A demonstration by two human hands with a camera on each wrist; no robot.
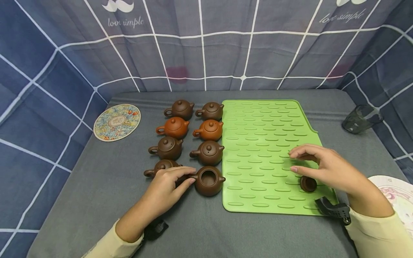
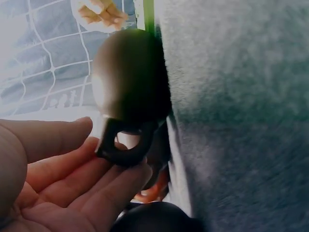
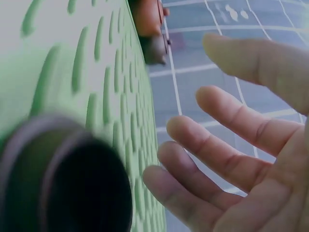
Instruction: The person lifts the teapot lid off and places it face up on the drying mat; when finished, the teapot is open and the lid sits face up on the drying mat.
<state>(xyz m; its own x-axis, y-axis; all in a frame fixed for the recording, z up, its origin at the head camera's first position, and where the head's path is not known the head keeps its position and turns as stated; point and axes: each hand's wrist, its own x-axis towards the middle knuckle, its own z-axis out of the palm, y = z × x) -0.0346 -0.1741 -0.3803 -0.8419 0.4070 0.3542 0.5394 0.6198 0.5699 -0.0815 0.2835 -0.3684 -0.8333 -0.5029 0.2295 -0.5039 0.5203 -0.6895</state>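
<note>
Left of green mat (image 1: 262,154): lidless teapot (image 1: 208,190), mouth upward; we touch handle (image 2: 127,158) with fingertips of left hand (image 1: 166,186), thumb apart, presumably steadying it; on mat's right side: probable lid (image 1: 308,184), hollow exposed, near our right hand (image 1: 327,168), fingers apart, nothing held.

The left hand (image 1: 167,188) partly covers a teapot (image 1: 164,165) — a white plate (image 1: 398,195) leaves the head view's right edge — and a brown lid (image 3: 79,186), blurred, is cropped in the right wrist view.

head: evenly lit | left wrist: glare | right wrist: foreground blurred
</note>
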